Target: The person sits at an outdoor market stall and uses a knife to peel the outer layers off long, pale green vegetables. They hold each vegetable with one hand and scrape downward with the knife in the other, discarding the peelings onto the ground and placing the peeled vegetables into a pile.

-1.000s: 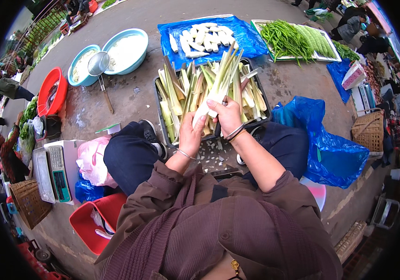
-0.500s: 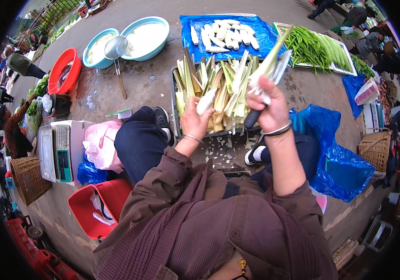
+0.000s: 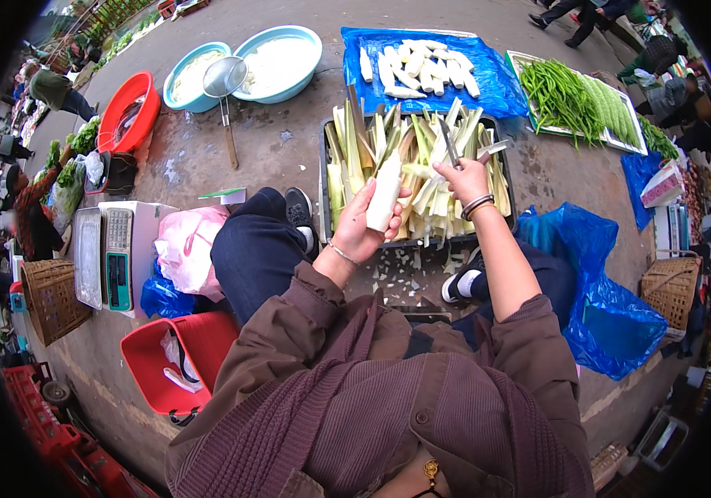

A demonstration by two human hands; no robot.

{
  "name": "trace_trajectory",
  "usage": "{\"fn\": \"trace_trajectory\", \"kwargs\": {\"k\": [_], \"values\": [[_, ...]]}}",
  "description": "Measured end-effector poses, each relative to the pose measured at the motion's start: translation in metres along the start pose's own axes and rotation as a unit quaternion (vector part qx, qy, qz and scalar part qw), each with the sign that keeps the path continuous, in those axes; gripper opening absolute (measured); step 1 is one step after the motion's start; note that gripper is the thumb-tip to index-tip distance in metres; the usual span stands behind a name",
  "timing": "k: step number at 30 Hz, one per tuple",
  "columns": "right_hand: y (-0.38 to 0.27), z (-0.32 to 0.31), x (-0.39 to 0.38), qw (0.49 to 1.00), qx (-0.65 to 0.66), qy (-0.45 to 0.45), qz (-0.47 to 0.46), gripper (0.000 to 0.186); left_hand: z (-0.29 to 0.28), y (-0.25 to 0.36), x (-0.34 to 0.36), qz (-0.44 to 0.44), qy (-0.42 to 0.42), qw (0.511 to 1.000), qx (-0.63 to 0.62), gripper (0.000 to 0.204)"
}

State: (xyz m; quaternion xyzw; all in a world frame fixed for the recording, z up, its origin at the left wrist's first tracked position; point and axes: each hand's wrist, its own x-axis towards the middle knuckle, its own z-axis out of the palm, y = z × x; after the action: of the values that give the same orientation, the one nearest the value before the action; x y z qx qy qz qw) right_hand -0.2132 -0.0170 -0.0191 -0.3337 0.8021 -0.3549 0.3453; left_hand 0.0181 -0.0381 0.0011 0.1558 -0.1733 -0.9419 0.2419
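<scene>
My left hand (image 3: 359, 226) is closed round the lower part of a peeled white shoot (image 3: 385, 192), which looks like water bamboo and points upward. To its right, my right hand (image 3: 468, 179) grips a knife (image 3: 451, 148). Its narrow-looking blade points away from me, and the fingers hide most of the handle. Both hands are over the near side of a dark crate (image 3: 322, 187) full of green and pale stripped husks (image 3: 422, 187). Beyond the crate, several peeled white shoots (image 3: 409, 70) lie on a blue plastic sheet (image 3: 488, 83).
Blue basins (image 3: 315, 65) stand far left, with a strainer (image 3: 224, 79) resting there. A red basin (image 3: 146, 112), scale (image 3: 115, 266), pink bag (image 3: 194, 249) and red bucket (image 3: 144, 365) are on my left. Green peppers (image 3: 561, 95) and a blue bag (image 3: 613, 307) are to the right.
My right hand has come down toward the crate, and the long husk raised with the knife is no longer in it. My left hand has tilted the white shoot more upright.
</scene>
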Motion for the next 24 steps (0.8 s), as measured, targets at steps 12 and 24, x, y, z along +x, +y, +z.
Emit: {"fn": "trace_trajectory", "kwargs": {"k": [12, 24], "values": [[-0.029, 0.003, -0.059, 0.962, 0.16, -0.075, -0.208, 0.027, 0.021, 0.001, -0.006, 0.021, 0.025, 0.995, 0.089, 0.038], [-0.057, 0.009, -0.09, 0.956, -0.023, -0.02, -0.291, 0.031, 0.035, 0.004, -0.015, -0.012, 0.029, 0.996, 0.08, 0.027]]}}
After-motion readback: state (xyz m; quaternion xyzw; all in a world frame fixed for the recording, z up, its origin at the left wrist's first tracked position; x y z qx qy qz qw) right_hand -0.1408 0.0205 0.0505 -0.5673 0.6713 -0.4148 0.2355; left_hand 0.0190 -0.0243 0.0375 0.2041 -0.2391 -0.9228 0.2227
